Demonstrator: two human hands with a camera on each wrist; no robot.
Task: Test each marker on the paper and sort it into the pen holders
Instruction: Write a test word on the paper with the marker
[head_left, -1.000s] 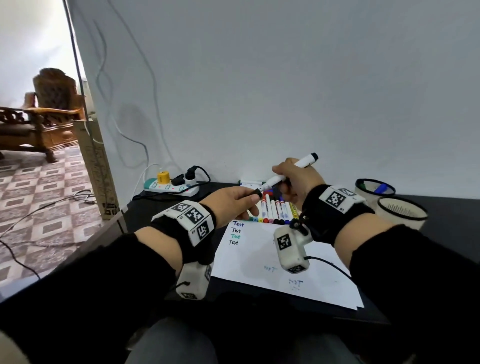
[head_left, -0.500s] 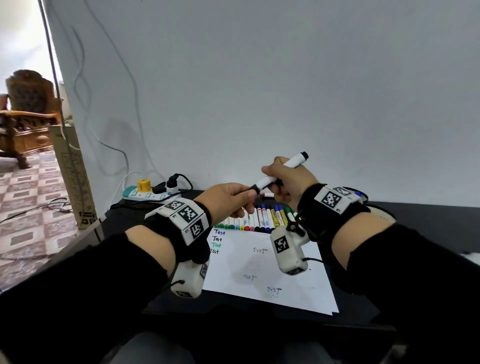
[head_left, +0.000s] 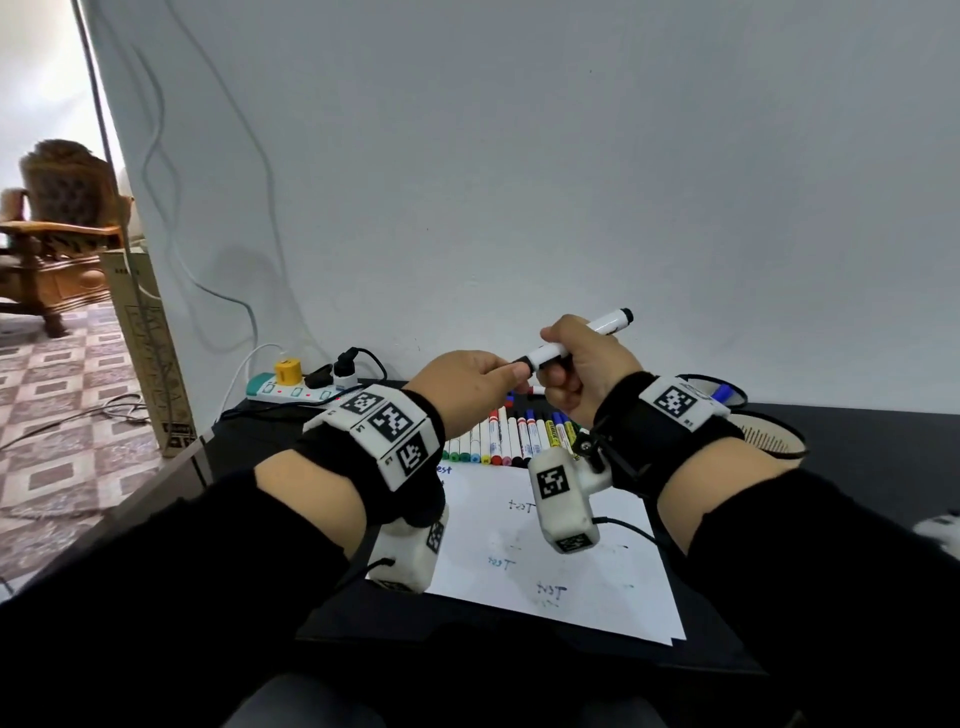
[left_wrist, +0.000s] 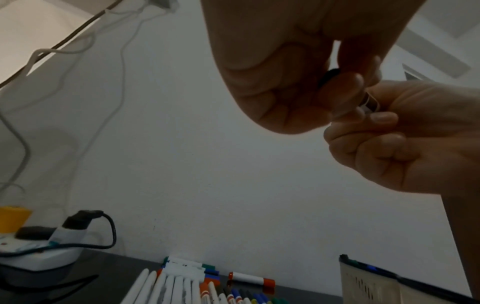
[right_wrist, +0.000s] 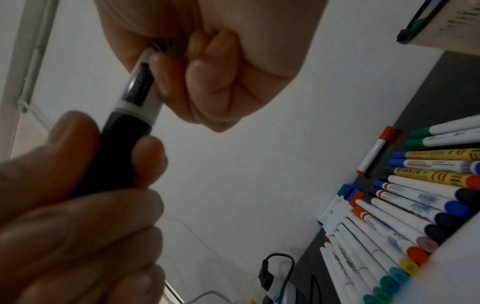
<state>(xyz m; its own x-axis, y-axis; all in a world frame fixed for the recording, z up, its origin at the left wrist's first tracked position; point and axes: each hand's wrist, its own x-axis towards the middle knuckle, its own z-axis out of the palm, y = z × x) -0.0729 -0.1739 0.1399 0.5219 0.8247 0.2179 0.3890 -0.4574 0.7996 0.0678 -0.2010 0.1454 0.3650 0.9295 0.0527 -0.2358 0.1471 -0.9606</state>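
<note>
A white marker (head_left: 597, 332) with a black end is raised over the table, and my right hand (head_left: 558, 366) grips its barrel (right_wrist: 137, 88) in a fist. Its black cap (right_wrist: 116, 148) sits against the barrel's lower end. My left hand (head_left: 509, 371) pinches that cap (left_wrist: 330, 76) between thumb and fingertips. Below the hands a row of markers (head_left: 514, 436) lies along the top edge of the white paper (head_left: 571, 561), which carries several small written test marks. Two pen holders (head_left: 774, 439) stand at the right, one (head_left: 727, 395) with a blue marker in it.
A power strip (head_left: 296, 389) with plugs and cables lies at the back left of the black table (head_left: 883, 457). One red-capped marker (left_wrist: 250, 278) lies apart behind the row. The grey wall stands close behind. The table's left edge drops to a tiled floor.
The cap in my left fingers has closed up against the marker's end. Both hands stay raised together over the marker row, and the head view has swung slightly.
</note>
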